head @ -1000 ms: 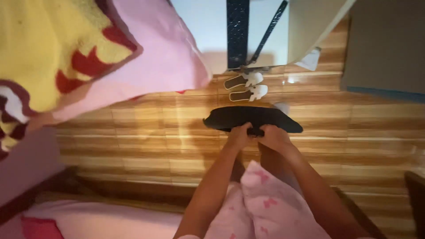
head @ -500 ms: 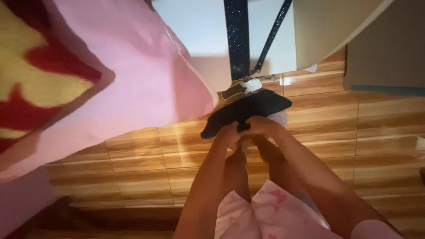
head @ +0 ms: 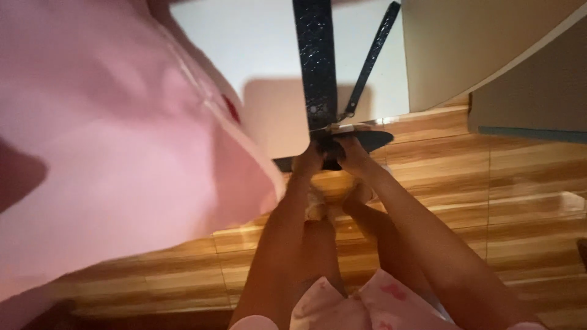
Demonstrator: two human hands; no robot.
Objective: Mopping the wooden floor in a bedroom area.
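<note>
A: What fills most of the view?

B: A large pink blanket point(head: 110, 153) covers the whole left side, hanging down from above and blurred because it sits close to the camera. Behind it lies a wooden floor point(head: 520, 183) of glossy brown planks that runs across the right and bottom.

A: And at the top?

B: A pale white panel point(head: 257, 55) stands against the floor, with a dark patterned strap point(head: 315, 61) hanging straight down over it and a thinner dark strap point(head: 373, 58) slanting beside it. To the right is a beige surface point(head: 477, 43), and past that a grey mat point(head: 538, 91) with a blue edge.

A: Where are the person's hands?

B: Both arms stretch forward from the bottom of the view, over a pink patterned garment point(head: 367, 305). The left hand point(head: 309, 162) and right hand point(head: 351, 150) meet side by side at the centre, just below the end of the wide strap.

A: What are they holding?

B: A flat black cloth point(head: 373, 139). Both hands are closed on its near edge, fingers curled around it. The cloth spreads out to the right above the floor, and a dark sliver shows left of the hands too.
</note>
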